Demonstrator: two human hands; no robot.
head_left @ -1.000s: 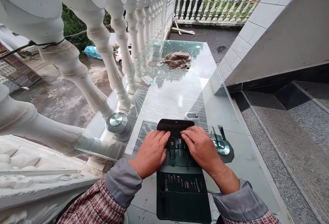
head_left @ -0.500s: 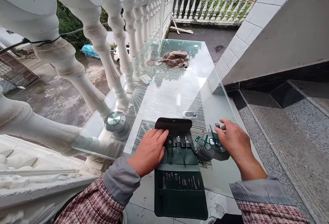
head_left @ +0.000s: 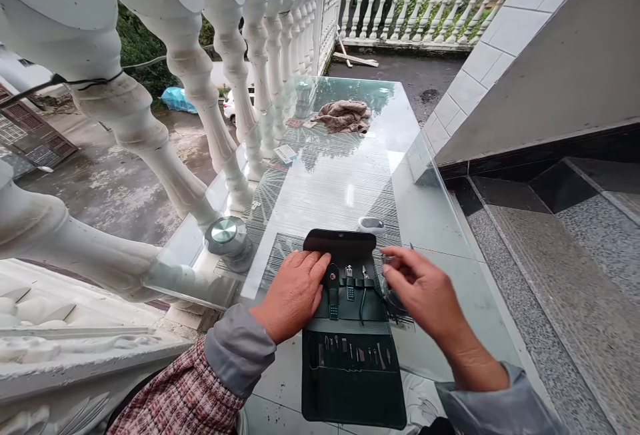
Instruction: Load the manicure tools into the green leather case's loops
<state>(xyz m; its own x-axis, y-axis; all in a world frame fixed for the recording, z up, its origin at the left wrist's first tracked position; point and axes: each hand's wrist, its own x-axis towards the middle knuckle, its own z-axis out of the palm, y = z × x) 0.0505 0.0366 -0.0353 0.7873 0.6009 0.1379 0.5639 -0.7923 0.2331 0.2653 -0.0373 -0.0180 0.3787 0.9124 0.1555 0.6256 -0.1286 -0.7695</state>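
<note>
An open black roll-up tool case (head_left: 353, 382) lies on the near end of a glass table (head_left: 430, 215). Small metal grooming tools sit in its loops and pockets. My left hand (head_left: 295, 292) rests flat on the case's left side, fingers stretched out. My right hand (head_left: 425, 292) hovers at the case's right edge with thumb and forefinger pinched together. What they pinch is too small to make out. This hand hides the round metal fitting and the loose scissors beside the case.
A small white device (head_left: 371, 224) sits just beyond the case. A brown cloth (head_left: 345, 115) and a card (head_left: 286, 153) lie farther along the glass. A round metal fitting (head_left: 225, 232) marks the left corner. White balusters (head_left: 200, 88) run along the left, stone steps (head_left: 550, 235) along the right.
My right hand left the case, reached right to the scissors on the round fitting, then came back to the case's right edge with its fingers pinched. My left hand stayed put.
</note>
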